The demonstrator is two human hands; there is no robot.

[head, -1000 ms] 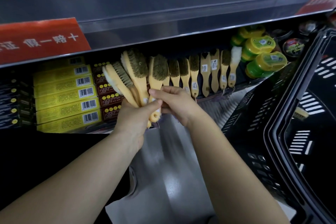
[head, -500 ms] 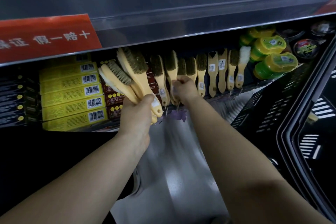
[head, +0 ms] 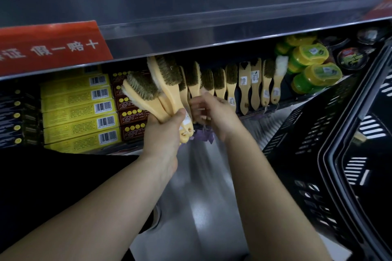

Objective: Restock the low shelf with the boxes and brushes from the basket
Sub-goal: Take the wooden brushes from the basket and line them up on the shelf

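at the front of the low shelf (head: pixel 292 103), the right hand (head: pixel 210 110) is now at the left end of the row of brushes (head: pixel 244 87) standing there; a second ago it was back at the left hand (head: pixel 167 129), tugging one brush out of the bunch. that brush seems to have joined the row, so the row is one longer and the bunch one smaller. the right hand is smeared by motion: its fingers look curled near the handles, but i cannot tell whether they are pinching a brush or have let go.

the left hand's fingers are wrapped round the handles of the bunch of brushes (head: pixel 161 89), bristles fanned upward, held just in front of the shelf. roughly three are left in it, so this step is likely to repeat.

to the left lie stacked yellow boxes (head: pixel 78 110) and, beside them, brown boxes (head: pixel 131 112), partly hidden by the bunch. green tubs (head: pixel 314 70) close off the row's right end. the black basket (head: pixel 297 137) stands to the right, its inside mostly out of sight. the upper shelf (head: pixel 212 36) overhangs the row, leaving little headroom, and the raised bunch crowds the spot where the next brush should go.
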